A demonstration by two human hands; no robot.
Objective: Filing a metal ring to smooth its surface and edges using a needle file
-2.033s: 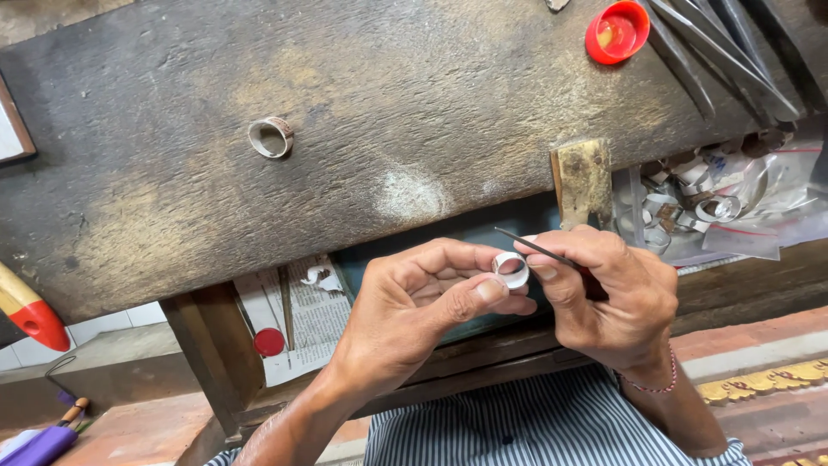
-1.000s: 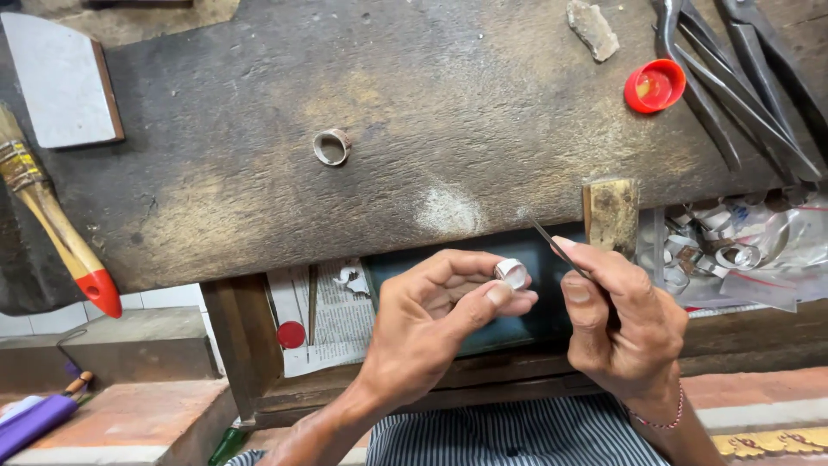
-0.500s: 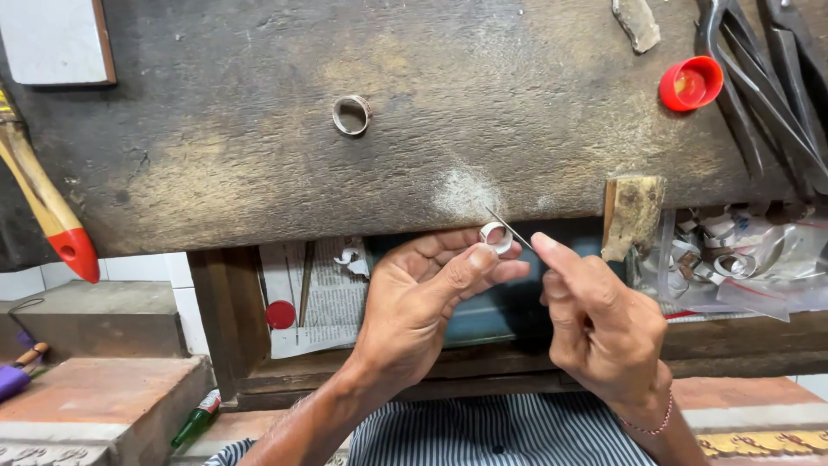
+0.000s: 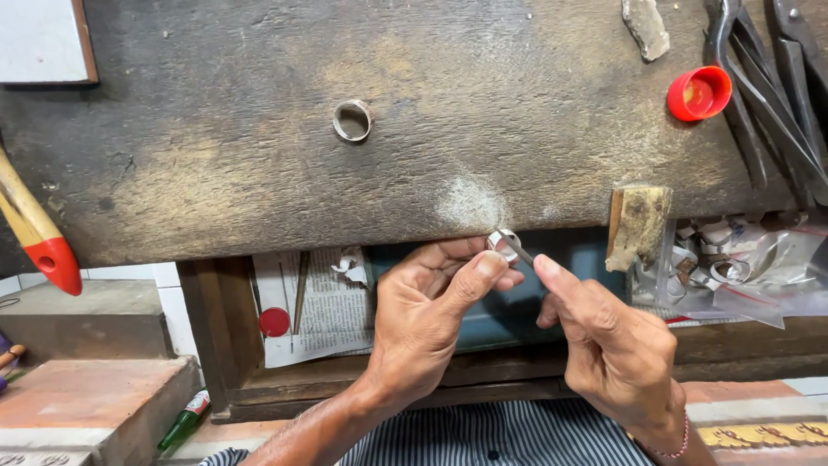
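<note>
My left hand point(image 4: 431, 315) pinches a small silver ring point(image 4: 502, 242) between thumb and fingers, pressed against the front edge of the worn wooden bench point(image 4: 259, 173). My right hand point(image 4: 612, 345) grips a thin metal tool point(image 4: 520, 250) whose tip runs through the ring. A pale patch of filing dust point(image 4: 470, 203) lies on the bench just above the ring. A second silver ring point(image 4: 352, 120) lies further back on the bench top.
A wooden bench peg point(image 4: 636, 226) juts out right of my hands. Pliers point(image 4: 768, 95), a red cap point(image 4: 699, 93) and a stone point(image 4: 647, 28) lie at the back right. Metal scraps in plastic point(image 4: 742, 267) fill the drawer's right side. A red-tipped brush handle point(image 4: 39, 233) is at left; newspaper point(image 4: 310, 311) lines the drawer.
My hands have lifted the ring from above the drawer up to the bench's front edge. The view has shifted, so the bench now fills more of the frame.
</note>
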